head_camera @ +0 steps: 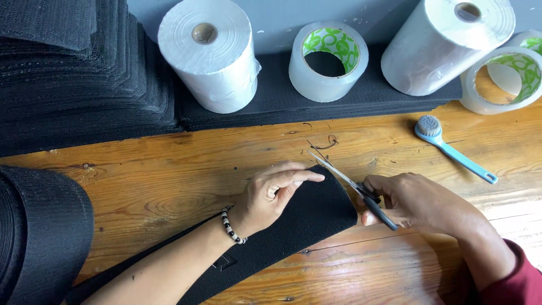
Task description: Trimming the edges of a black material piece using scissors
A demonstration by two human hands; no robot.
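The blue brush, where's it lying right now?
The blue brush lies on the wooden table at upper right, just below the tape roll, beyond the right hand.

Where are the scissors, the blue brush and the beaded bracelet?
scissors (pixel 339 171), head view, on the metal blades.
blue brush (pixel 460 158), head view, on its handle.
beaded bracelet (pixel 230 227), head view, on the beads at the left wrist.

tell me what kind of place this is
Likely a small craft or textile workshop. Stacks of cut black fabric sit on a wooden table, with tape rolls behind, and the right hand trims a black strip with scissors.
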